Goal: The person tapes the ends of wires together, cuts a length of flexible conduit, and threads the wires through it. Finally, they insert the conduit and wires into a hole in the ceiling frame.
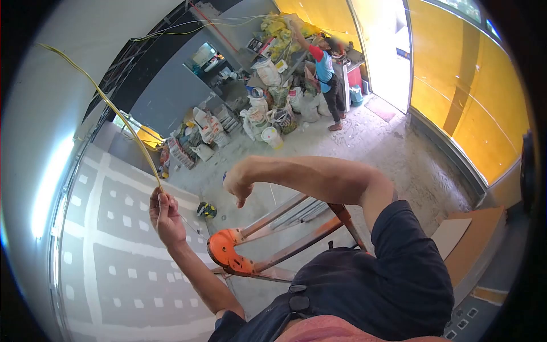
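My left hand (168,219), raised on the left, pinches the end of a yellow cable (132,130) between thumb and fingers. The cable runs up from it toward the white ceiling at the upper left. A thin pale strand trails below this hand. My right hand (239,181) is bent down at the wrist in front of me, apart from the cable. Its fingers look curled, with a small dark-blue bit showing at their edge; what it is I cannot make out. Below both hands stands an orange stepladder (231,251), close against my body.
Another person (326,71) reaches up at the back, near thin wires strung overhead. Sacks (211,126) and a white bucket (272,137) crowd the floor there. A yellow-and-black tool (207,210) lies by the panelled wall (125,228). A cardboard box (481,245) stands at right.
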A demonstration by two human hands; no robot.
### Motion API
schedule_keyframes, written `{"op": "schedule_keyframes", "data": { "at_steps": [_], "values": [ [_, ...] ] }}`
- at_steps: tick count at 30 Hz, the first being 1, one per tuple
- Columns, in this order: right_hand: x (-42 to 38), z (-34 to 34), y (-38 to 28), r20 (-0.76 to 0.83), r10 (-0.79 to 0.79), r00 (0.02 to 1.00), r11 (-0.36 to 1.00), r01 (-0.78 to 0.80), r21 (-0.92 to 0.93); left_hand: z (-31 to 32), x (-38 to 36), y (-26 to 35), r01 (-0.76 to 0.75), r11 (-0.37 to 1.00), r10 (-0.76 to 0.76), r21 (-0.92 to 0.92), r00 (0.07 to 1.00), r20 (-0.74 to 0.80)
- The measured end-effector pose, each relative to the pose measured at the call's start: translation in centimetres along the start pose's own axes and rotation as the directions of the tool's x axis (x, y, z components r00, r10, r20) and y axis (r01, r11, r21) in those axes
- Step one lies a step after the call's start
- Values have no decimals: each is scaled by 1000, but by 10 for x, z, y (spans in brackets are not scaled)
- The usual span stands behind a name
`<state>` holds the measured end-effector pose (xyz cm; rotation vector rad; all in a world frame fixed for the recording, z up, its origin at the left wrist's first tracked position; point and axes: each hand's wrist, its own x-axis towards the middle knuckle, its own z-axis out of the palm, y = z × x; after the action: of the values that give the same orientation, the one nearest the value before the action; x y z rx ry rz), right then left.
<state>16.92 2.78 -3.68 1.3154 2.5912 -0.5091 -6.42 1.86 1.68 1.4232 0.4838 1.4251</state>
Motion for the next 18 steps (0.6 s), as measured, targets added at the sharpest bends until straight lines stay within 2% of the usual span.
{"op": "schedule_keyframes", "data": {
  "at_steps": [2, 5, 14, 16, 18],
  "values": [
    [11, 5, 4, -64, -46, 997, 999, 45, -9, 4, 0, -1, 2, 1000, -2, -2, 1000, -11],
    [3, 3, 2, -68, -52, 996, 999, 53, 9, 3, -1, -4, 19, 1000, -19, -7, 1000, -13],
    [-7, -2, 0, 5, -39, 999, 999, 39, 17, -12, -5, -8, 40, 998, -43, -40, 996, -73],
    [-17, -6, -4, 16, -29, 999, 999, 29, 39, -19, -4, -10, 37, 999, -38, -35, 999, -2],
    [-17, -6, -3, 26, -22, 999, 998, 21, 59, -20, -5, -11, 38, 998, -39, -40, 999, -21]
  ]
}}
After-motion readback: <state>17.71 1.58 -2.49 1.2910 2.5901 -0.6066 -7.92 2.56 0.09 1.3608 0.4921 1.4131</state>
